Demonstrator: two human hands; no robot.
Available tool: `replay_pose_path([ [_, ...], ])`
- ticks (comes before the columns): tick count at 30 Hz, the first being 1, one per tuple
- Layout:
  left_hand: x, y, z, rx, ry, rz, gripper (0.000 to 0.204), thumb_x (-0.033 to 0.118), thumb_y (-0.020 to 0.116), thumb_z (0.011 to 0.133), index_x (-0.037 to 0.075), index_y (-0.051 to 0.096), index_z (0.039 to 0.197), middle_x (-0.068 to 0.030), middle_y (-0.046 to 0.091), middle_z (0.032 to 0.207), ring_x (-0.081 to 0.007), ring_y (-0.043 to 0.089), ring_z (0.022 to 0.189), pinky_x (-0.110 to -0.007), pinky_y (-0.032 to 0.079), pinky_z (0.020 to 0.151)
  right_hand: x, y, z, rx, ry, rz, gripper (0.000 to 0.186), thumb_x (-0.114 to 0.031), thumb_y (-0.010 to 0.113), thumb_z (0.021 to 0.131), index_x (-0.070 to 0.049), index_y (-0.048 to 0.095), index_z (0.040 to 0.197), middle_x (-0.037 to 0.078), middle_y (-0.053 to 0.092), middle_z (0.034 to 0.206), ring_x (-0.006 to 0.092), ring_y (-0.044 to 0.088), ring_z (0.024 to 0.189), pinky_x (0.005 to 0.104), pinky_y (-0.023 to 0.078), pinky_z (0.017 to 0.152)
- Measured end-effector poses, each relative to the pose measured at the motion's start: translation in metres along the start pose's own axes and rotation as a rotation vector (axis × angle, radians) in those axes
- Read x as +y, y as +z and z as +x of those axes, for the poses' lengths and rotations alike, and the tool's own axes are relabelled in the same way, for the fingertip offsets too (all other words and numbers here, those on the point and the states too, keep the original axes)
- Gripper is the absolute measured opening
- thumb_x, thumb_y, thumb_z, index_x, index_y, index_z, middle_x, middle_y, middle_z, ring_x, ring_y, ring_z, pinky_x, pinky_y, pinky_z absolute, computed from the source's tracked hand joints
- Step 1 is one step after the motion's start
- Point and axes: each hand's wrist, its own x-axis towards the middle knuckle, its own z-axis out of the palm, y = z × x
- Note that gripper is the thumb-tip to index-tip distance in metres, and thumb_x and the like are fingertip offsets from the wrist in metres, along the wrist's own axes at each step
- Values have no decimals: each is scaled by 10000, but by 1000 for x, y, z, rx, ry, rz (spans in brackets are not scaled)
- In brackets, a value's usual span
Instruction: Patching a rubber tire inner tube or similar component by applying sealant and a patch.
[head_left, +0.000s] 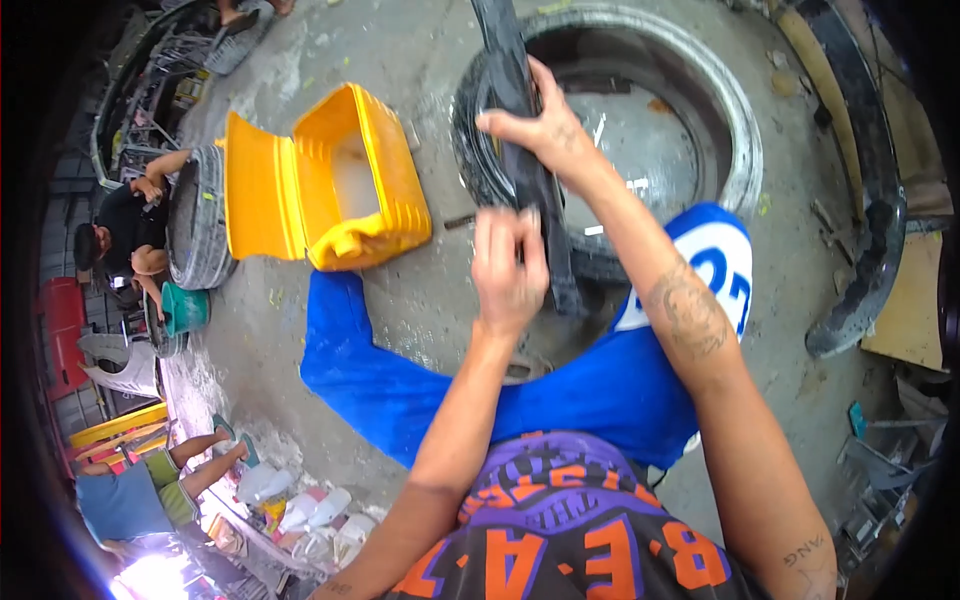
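A long, narrow black strip (518,165), perhaps a plastic trim piece, stands tilted in front of me. It runs from the top edge down past the near side of a tyre (740,130) lying flat. My right hand (550,125) is closed around the strip's upper part, thumb on its left side, fingers on its right. Lower down, my left hand (510,262) is closed, fingers curled and knuckles up, against or just beside the strip's left edge. What its fingers hold, if anything, is hidden. The strip's lower end (568,295) rests near the tyre's near rim.
A yellow cut-open jerrycan (405,190) with cloudy liquid stands to the left. Curved dark bumper-like parts (885,230) line the right side. Another tyre (195,220), a green bucket (185,308) and a crouching person (130,235) are far left. Another person (150,490) is at lower left.
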Motion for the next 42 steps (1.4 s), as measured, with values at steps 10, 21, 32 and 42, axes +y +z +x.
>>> replay_pose_path([
  [10,1,1,-8,-116,-69,-33,159,-97,721,862,7,606,895,-113,545,826,-207,512,624,-317,432,525,19,-3,3,70,-104,-139,1056,-292,892,758,67,286,1545,151,578,1343,210,574,1216,327,466,1042],
  [21,-6,8,22,-4,11,-2,128,-76,725,875,-2,624,852,-101,554,812,-175,528,602,-307,437,519,-15,-4,9,-14,-13,14,1207,-509,892,696,48,275,1570,337,335,1527,405,387,1439,408,327,1206],
  [32,4,0,-6,-114,-124,-62,154,-71,726,875,12,603,834,-99,529,778,-192,520,641,-320,434,545,26,-5,8,79,-177,-144,1027,-265,890,757,67,303,1532,116,588,1291,191,590,1165,305,478,1008],
  [42,2,-4,17,-81,-26,-10,142,-55,747,867,6,619,879,-100,530,793,-210,512,640,-336,431,554,3,-1,2,27,-10,-18,1250,-522,915,635,50,302,1561,310,366,1516,403,391,1427,430,366,1179],
])
